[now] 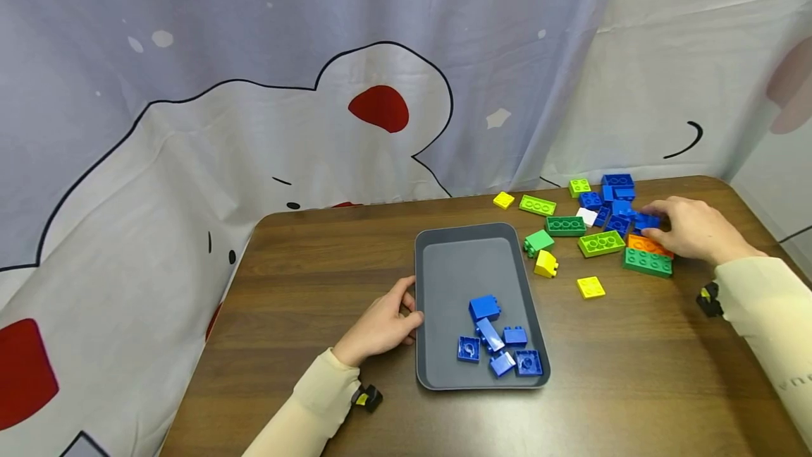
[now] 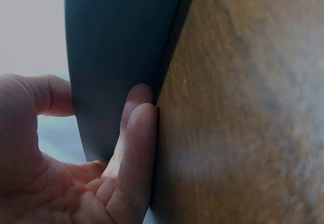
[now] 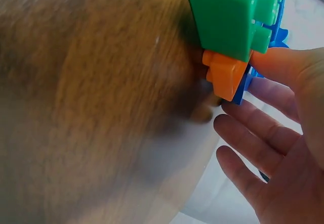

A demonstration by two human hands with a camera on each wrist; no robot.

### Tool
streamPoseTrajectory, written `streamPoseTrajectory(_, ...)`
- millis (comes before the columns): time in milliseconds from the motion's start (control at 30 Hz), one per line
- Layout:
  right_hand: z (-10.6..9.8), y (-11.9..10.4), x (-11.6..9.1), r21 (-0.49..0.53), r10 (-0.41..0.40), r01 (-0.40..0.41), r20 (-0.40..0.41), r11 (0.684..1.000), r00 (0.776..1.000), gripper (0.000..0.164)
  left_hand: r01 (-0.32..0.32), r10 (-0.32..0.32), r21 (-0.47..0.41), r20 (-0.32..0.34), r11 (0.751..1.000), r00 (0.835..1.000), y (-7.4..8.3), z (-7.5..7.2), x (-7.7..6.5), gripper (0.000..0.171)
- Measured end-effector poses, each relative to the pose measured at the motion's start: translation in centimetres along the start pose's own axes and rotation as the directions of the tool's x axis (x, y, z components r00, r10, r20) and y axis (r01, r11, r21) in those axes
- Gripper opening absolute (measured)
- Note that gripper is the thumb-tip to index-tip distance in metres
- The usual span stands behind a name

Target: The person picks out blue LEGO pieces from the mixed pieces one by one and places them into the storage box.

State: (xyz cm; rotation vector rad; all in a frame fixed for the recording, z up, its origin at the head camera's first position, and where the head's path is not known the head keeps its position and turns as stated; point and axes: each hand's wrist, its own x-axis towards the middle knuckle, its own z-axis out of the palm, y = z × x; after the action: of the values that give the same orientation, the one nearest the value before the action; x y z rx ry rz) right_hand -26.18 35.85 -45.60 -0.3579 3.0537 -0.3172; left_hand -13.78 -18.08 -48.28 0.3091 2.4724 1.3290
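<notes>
My left hand [image 1: 380, 321] holds the left side of a grey tray [image 1: 438, 259]. In the left wrist view, the thumb is at the rim and the fingers lie against the outer wall [image 2: 111, 57]. Several blue bricks [image 1: 485, 307] lie in the tray's near half. Over at the right, my right hand [image 1: 704, 230] pinches a blue brick [image 1: 646, 223] between thumb and forefinger, at the edge of a blue pile [image 1: 622, 209]. Just below those fingers are an orange brick [image 1: 650, 245] and a green brick [image 1: 647, 263]; the right wrist view shows them partly covering the blue one.
Between tray and pile lie loose light green [image 1: 601, 244], dark green [image 1: 566, 226] and yellow bricks [image 1: 591, 288], plus a white piece [image 1: 586, 216]. A patterned curtain [image 1: 254, 139] hangs behind the wooden table [image 1: 317, 259].
</notes>
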Motion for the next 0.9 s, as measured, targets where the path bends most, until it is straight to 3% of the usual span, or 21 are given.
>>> streamPoseTrajectory(567, -0.1, 0.6, -1.7, 0.04, 0.058, -0.055, -0.068, 0.998, 0.996, 0.057, -0.003, 0.003, 0.016, -0.006, 1.0, 1.0, 0.1, 0.0, -0.1, 0.072)
streamPoseTrajectory(900, 0.4, 0.1, -3.4, 0.09, 0.198, -0.189, -0.11, 0.978, 0.974, 0.056, 0.004, -0.004, 0.013, -0.003, 1.0, 1.0, 0.2, 0.0, -0.2, 0.072)
